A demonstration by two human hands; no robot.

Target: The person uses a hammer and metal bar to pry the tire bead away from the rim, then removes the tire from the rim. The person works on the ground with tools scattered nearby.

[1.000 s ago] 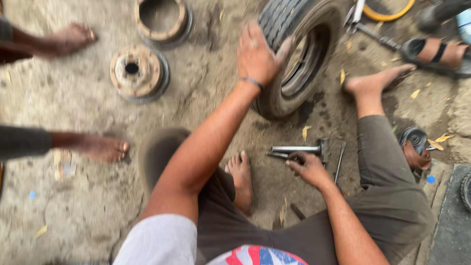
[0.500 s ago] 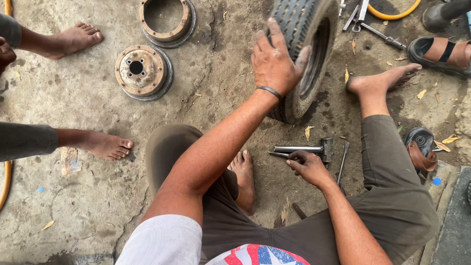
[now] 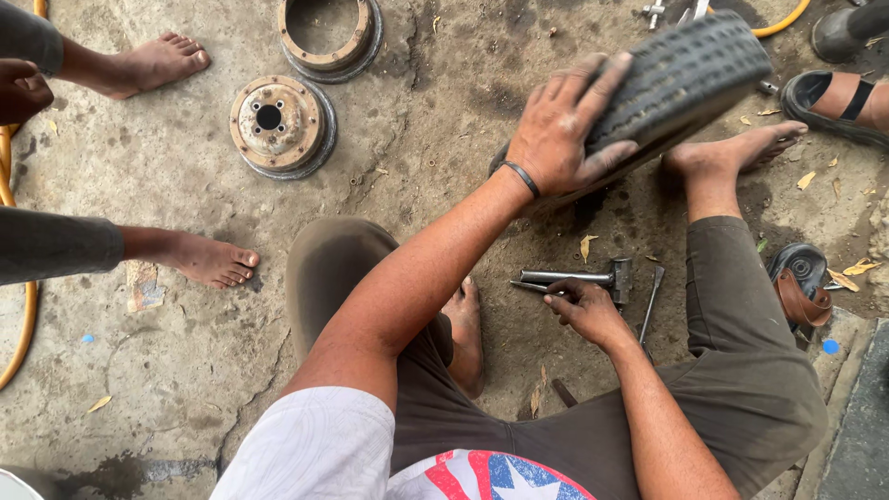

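The person wears a white short-sleeved shirt (image 3: pixel 315 444) with a faint line pattern and a red, white and blue star print on the chest, and dusty olive-brown trousers (image 3: pixel 741 370). A thin dark band (image 3: pixel 523 178) circles the left wrist. Both feet are bare.

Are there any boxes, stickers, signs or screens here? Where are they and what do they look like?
No boxes, signs or screens show.
Shirt print: bottom edge, on the person's own chest; red and white stripes with white stars on blue.
Blue dot: on the ground at the right, small and round; too small to tell if it is a sticker.
Blue dot: on the ground at the left, same look.
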